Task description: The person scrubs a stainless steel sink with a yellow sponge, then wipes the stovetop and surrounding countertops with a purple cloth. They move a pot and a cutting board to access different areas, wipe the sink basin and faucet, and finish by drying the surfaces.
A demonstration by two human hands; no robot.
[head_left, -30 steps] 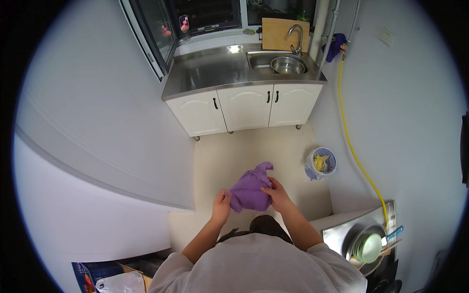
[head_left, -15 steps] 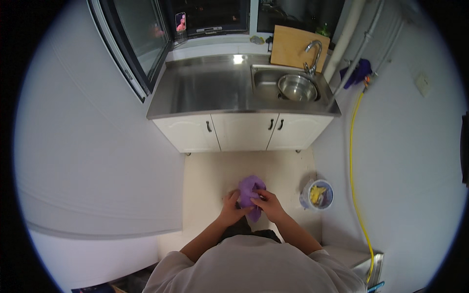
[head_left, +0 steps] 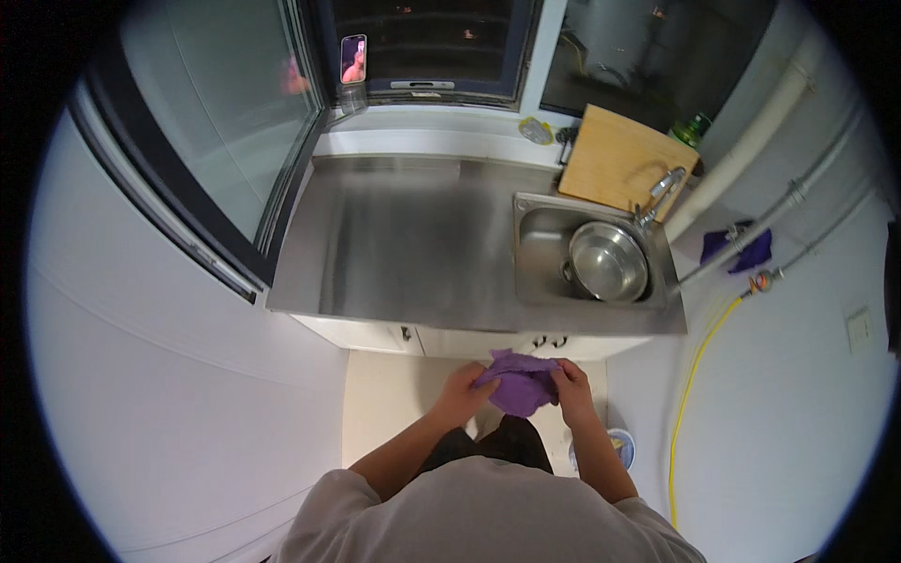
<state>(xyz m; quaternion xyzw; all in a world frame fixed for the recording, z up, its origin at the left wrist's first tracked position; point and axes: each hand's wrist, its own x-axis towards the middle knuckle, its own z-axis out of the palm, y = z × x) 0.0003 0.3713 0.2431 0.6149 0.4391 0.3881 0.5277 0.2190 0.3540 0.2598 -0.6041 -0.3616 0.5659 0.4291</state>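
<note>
A purple cloth [head_left: 522, 387] is stretched between my two hands, in front of my body and just short of the cabinet doors. My left hand [head_left: 462, 394] pinches its left edge. At the opposite edge, my right hand [head_left: 572, 387] grips the fabric. Its middle sags a little, and a folded strip runs along the top. Beyond the hands lies the steel countertop [head_left: 404, 244], its sink [head_left: 542, 253] set in the right part. Inside the sink sits a round metal pot [head_left: 608, 263].
A wooden cutting board [head_left: 619, 161] leans behind the faucet [head_left: 664, 188]. On the sill stands a phone [head_left: 354, 59] with a lit screen. A yellow hose [head_left: 693, 385] hangs along the right wall. The bin [head_left: 622, 448] is partly hidden by my right arm.
I have moved closer to the counter. The cloth has gone from bunched up to spread out, and my hands are farther apart and nearer the counter edge.
</note>
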